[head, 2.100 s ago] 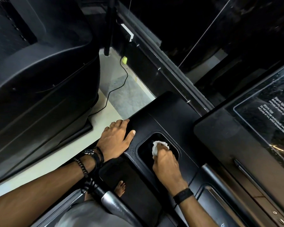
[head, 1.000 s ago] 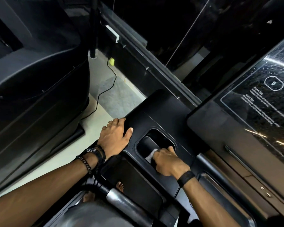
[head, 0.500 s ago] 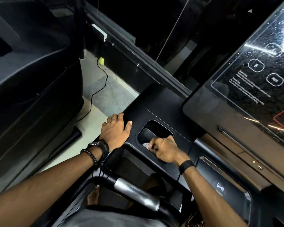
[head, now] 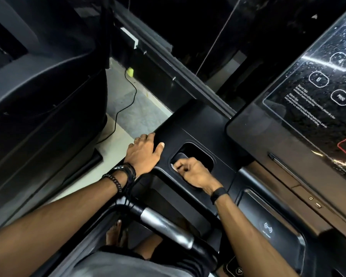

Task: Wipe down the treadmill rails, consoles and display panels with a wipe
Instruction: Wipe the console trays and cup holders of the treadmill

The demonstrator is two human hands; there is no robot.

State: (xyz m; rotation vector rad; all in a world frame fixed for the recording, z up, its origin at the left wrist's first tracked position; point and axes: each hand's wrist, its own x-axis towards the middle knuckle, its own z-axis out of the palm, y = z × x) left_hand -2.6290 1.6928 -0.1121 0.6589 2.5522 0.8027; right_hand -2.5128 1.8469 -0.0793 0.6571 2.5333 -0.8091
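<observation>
1. Two hands at a black treadmill console (head: 192, 124), seen from above.
2. Right hand (head: 194, 172): fingers curled round a white wipe (head: 173, 167), set into the near left corner of the cup holder (head: 198, 154) recessed in the console top. Only a small corner of the wipe shows, at the fingertips.
3. Left hand (head: 143, 152): relaxed, fingers straight, resting flat on the console's left edge, thumb pointing toward the cup holder. Ring on one finger; bracelets (head: 120, 176) at the wrist.
4. Black band (head: 218, 194) on the right wrist.
5. Display panel (head: 316, 92): upper right, glossy, with white text and button outlines, speckled and streaked with reflections.
6. Handlebar (head: 166, 224): black with a silver grip section, below the hands.
7. Tray (head: 268, 220) with a wireless symbol, lower right.
8. Black cable (head: 126, 104) on the pale floor, left of the console.
</observation>
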